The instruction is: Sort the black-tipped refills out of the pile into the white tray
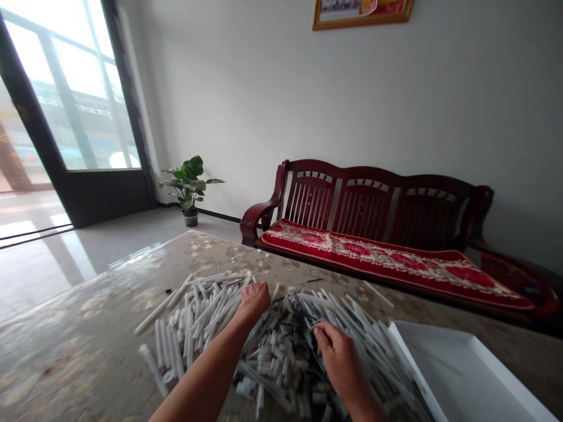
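Head view: we judge this as mid-sort in the pile of white tubes on the worktop, left hand fisted on top, right hand fingers bent in (can't tell what either holds); next move needs one tube pinched clear.

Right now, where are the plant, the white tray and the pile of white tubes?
plant (189,181): head view, on its green leaves.
white tray (461,375): head view, on its bare floor.
pile of white tubes (206,313): head view, on tubes at its left side.
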`<state>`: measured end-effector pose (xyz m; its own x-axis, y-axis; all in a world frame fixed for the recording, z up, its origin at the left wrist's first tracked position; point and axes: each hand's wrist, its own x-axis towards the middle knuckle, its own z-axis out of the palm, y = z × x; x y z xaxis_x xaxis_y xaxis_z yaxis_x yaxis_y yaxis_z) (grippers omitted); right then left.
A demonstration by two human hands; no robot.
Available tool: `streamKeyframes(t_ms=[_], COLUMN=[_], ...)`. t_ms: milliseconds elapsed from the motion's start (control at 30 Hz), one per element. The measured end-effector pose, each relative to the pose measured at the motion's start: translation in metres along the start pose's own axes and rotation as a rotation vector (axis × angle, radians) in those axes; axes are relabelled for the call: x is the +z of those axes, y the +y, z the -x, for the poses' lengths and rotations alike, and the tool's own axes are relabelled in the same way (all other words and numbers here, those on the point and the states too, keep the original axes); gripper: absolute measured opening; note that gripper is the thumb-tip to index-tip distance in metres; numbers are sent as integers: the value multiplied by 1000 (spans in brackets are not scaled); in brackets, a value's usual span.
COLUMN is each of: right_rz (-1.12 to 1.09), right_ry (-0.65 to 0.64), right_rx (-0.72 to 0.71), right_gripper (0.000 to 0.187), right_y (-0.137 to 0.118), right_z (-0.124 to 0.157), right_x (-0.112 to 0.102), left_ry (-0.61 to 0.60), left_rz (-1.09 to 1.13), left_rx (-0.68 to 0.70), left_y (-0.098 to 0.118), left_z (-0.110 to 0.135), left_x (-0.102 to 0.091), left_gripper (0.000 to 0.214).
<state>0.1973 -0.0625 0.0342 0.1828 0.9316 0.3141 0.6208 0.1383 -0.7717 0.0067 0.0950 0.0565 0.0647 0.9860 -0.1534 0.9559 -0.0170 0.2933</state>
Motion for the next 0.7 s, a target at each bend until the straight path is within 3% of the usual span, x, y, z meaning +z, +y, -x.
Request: streamKeyframes(t_ms=[167, 267, 367, 467, 567, 700], right_rz=[-22, -37, -75, -138, -171, -157], right_ry=[-7, -14, -22, -32, -29, -11], right_rx=[7, 17, 35, 65, 75, 44], right_gripper=[35, 35, 40, 45, 46, 45], right_y=[0, 1, 1, 0, 0, 2], right_z=[0, 1, 5, 10, 14, 13], right_x=[3, 7, 13, 21, 27, 29], left_ry=[86, 167, 157, 46, -81, -158], left_rz=[143, 387, 1295, 1808, 1973, 1956], left_rx=[-45, -19, -11, -66, -66, -14], left_y=[-5, -2, 7, 18, 28, 36], left_z=[9, 27, 55, 83, 102, 111], left_x=[-7, 1, 18, 36, 49, 61], left_gripper=[30, 33, 55, 67, 58, 49])
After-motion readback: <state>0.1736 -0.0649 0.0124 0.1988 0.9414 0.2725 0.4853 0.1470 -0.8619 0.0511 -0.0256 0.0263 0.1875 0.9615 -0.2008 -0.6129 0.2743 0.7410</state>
